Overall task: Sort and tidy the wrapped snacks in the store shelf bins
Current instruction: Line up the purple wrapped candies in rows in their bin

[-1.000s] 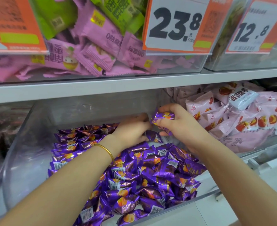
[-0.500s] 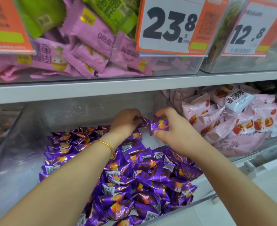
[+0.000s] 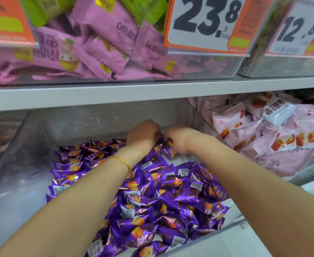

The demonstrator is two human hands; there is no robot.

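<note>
At the back of the clear bin point(image 3: 23, 160), the right hand point(image 3: 179, 140) pinches a purple snack point(image 3: 168, 146) — the left hand point(image 3: 143, 136) curls alongside, grip hidden.

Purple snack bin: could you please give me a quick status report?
Right hand gripping one purple packet at rear of bin. Left hand beside it, fingers curled, grip unclear. No obstruction seen; bin's right wall close.

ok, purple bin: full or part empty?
Part empty: purple snacks lie in a low layer, and bin floor shows bare near the right hand.
</note>
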